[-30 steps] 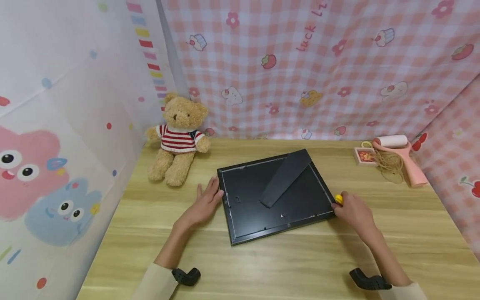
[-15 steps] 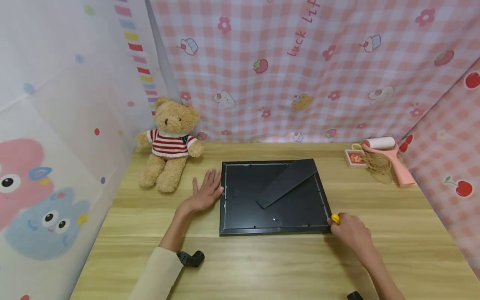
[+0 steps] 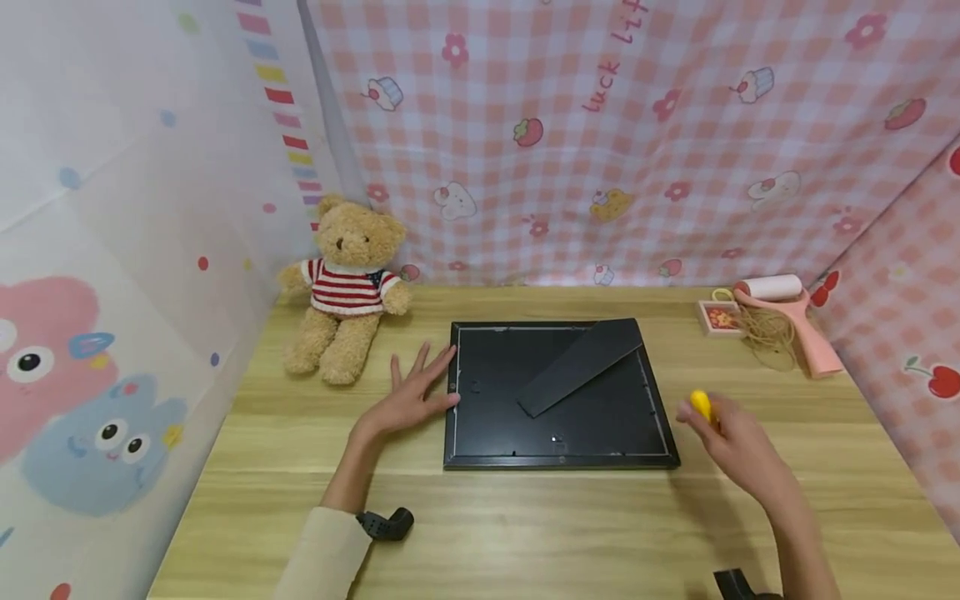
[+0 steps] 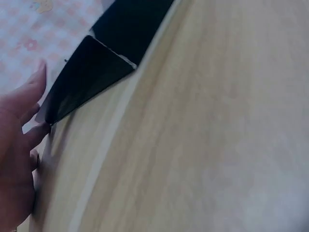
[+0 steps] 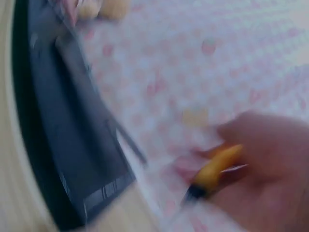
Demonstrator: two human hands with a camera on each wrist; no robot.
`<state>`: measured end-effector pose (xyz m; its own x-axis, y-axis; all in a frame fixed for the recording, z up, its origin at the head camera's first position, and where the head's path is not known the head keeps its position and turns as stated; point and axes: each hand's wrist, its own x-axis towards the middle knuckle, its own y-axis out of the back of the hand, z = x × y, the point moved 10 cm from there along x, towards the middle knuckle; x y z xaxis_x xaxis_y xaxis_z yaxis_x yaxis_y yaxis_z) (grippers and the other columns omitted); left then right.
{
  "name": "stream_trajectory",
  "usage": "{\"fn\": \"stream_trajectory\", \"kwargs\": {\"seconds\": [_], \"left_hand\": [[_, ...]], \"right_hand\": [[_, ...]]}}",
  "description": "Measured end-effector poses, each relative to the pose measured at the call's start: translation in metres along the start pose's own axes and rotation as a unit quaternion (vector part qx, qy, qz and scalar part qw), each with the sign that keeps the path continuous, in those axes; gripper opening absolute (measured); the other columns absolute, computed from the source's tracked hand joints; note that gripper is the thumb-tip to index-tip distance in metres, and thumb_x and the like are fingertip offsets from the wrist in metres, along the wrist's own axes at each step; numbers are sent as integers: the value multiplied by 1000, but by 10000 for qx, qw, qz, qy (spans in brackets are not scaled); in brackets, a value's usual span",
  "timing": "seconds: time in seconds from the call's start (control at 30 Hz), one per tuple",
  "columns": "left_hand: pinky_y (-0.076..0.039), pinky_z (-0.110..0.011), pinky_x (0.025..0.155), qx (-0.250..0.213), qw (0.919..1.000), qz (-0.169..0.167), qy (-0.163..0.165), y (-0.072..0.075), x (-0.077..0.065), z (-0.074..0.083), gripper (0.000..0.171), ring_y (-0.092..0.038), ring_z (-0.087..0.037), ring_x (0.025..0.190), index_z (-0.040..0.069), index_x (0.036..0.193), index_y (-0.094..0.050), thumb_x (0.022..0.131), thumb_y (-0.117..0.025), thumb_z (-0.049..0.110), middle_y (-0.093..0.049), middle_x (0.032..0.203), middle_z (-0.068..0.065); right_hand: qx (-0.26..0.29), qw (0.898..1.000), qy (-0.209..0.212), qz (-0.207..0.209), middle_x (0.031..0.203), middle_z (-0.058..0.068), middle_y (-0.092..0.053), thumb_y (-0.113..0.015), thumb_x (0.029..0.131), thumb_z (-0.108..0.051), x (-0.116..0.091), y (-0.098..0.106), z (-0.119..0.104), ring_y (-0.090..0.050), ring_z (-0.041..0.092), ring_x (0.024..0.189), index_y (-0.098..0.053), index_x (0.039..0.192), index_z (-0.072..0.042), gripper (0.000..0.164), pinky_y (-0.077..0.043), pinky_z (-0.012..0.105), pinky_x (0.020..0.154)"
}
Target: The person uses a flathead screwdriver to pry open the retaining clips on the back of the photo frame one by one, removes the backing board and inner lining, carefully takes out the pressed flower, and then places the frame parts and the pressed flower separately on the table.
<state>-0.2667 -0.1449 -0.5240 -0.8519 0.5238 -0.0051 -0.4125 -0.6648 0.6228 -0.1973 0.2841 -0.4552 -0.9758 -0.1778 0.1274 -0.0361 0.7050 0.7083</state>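
A teddy bear (image 3: 347, 287) in a striped sweater sits farthest left on the wooden table (image 3: 570, 533). The left hand (image 3: 411, 402), fingers extended and spread, touches the left edge of a black picture frame (image 3: 487, 425) lying back side up. Near its right edge, the right hand (image 3: 738, 446) grips a yellow-handled tool (image 3: 701, 404) in curled fingers. Beyond lie twine (image 3: 772, 337) and a pink lint roller (image 3: 812, 337).

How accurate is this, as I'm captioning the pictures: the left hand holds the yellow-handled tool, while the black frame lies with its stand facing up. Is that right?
One slip: the head view shows the right hand holding the yellow-handled tool, not the left hand. The black frame does lie with its stand facing up.
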Motion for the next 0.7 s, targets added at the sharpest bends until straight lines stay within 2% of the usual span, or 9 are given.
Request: {"fn": "stream_trajectory", "kwargs": {"seconds": [0.07,0.13,0.17,0.27,0.37,0.43,0.57,0.7], "left_hand": [[36,-69,119,13,10000,-48,35,0,0,0,97,12,-45,170,13,177,-19,106,-65,60,-20,182,-17],[35,-69,120,10,9999,-75,69,-1,-1,-1,101,11,-44,170,13,177,-20,103,-69,60,-21,182,-16],[35,-68,120,-16,9999,-85,83,-1,-1,-2,102,10,-44,170,13,177,-20,102,-71,60,-21,182,-15],[36,-67,121,-184,9998,-55,81,-1,-1,-3,104,10,-44,170,13,177,-21,99,-77,55,-21,182,-15],[36,-65,121,-335,9994,-27,80,0,-2,-4,108,11,-44,170,13,177,-21,95,-83,50,-20,182,-15],[36,-64,122,-347,9993,-53,158,0,-3,-5,111,11,-42,170,14,177,-20,93,-86,43,-19,183,-14],[33,-63,124,-227,9991,-157,321,1,-4,-6,116,12,-38,171,16,177,-19,89,-91,37,-17,184,-12],[32,-65,124,-165,9994,-229,196,0,1,-2,122,12,-41,171,14,177,-18,85,-93,45,-18,183,-13]], "right_hand": [[719,9958,98,550,112,2,-75,-51,117,-14,3,18,-42,-67,7,89,-71,114,8,30,-55,17,76],[1390,9850,195,998,122,-9,-76,-43,120,-16,9,25,-66,-69,1,107,-73,119,9,38,-51,10,93],[1697,9790,240,1106,123,-14,-75,-41,121,-17,14,24,-75,-68,0,113,-73,116,10,42,-47,9,97],[2280,9660,372,1163,113,-17,-75,-37,122,-22,33,9,-93,-65,5,101,-75,114,10,50,-49,16,85],[2955,9502,663,738,104,-4,-75,-37,122,-24,54,-19,-108,-62,14,82,-72,114,13,51,-51,22,71],[3187,9434,862,320,100,5,-74,-40,121,-21,65,-44,-117,-64,15,75,-71,116,12,46,-56,23,69],[3443,9332,922,-446,103,20,-77,-56,116,-11,79,-98,-124,-77,18,84,-71,123,14,30,-65,28,82],[3760,9205,419,-980,115,29,-77,-71,107,-6,80,-142,-117,-83,19,95,-71,131,14,31,-65,30,95]]}}
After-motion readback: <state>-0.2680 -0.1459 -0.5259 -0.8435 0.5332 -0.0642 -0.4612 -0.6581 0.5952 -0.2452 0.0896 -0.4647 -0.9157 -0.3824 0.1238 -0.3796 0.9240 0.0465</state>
